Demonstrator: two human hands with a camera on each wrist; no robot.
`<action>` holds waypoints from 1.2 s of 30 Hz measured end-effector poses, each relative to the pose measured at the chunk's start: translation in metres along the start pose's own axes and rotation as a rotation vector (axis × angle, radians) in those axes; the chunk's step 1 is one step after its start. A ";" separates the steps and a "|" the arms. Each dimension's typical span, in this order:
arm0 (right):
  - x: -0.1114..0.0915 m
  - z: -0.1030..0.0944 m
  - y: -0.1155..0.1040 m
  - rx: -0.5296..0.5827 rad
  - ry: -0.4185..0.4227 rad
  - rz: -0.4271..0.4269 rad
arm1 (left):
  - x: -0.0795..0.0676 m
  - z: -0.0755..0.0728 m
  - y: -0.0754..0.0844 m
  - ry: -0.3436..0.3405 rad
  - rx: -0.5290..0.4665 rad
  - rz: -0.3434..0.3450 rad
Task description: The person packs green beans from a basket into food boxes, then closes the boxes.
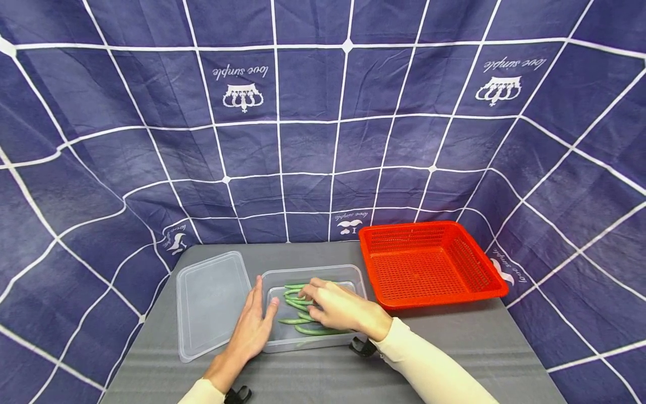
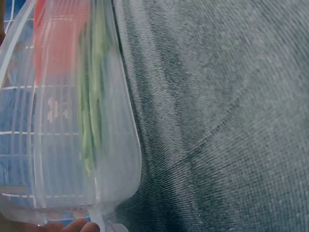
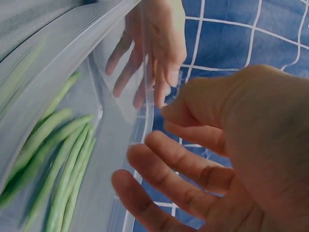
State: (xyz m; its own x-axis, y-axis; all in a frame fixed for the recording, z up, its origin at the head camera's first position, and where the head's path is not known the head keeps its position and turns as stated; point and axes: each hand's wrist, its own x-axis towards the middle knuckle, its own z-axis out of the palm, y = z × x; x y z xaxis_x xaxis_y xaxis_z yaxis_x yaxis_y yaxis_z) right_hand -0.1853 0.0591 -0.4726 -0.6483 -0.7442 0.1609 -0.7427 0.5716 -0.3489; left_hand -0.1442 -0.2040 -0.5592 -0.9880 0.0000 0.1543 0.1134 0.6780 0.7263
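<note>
A clear plastic container (image 1: 285,345) stands on the grey table with several green beans (image 1: 291,321) lying in it, seen also as green beans (image 3: 67,179) in the right wrist view. My left hand (image 1: 254,325) rests against the container's left end, its fingers straight. Over the beans hovers my right hand (image 1: 338,306), fingers loosely bent. In the right wrist view no bean shows between the fingers of that right hand (image 3: 217,159). Through the container wall (image 2: 118,179), the left wrist view shows the beans side-on; only the left fingertips appear there.
Left of the container lies a flat translucent lid (image 1: 212,306). A red-orange plastic basket (image 1: 439,301) with meshed walls stands to the right, close to the container. Behind and at both sides hangs a blue cloth (image 1: 313,146) with white grid lines.
</note>
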 end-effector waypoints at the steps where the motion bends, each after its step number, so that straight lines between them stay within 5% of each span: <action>1: 0.003 0.001 -0.002 0.014 0.008 0.007 | 0.000 -0.001 0.000 0.004 -0.005 0.003; 9: 0.035 0.012 -0.017 0.128 0.047 0.018 | 0.002 -0.015 -0.005 0.044 -0.011 -0.004; 21: 0.085 0.040 -0.035 0.221 0.067 0.018 | 0.012 -0.066 -0.032 0.085 0.067 -0.114; 28: 0.114 0.055 -0.045 0.340 0.045 0.123 | 0.013 -0.092 -0.063 0.096 0.103 -0.239; 36: 0.141 0.068 -0.058 0.444 0.059 0.277 | 0.013 -0.105 -0.088 0.116 0.144 -0.303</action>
State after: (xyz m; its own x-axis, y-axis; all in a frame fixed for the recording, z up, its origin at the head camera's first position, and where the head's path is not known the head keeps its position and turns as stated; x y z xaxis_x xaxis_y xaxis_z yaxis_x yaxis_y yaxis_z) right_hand -0.2225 -0.1025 -0.4925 -0.8281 -0.5579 0.0546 -0.4079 0.5329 -0.7414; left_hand -0.1556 -0.3412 -0.5506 -0.9551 -0.2949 0.0272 -0.2072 0.7309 0.6503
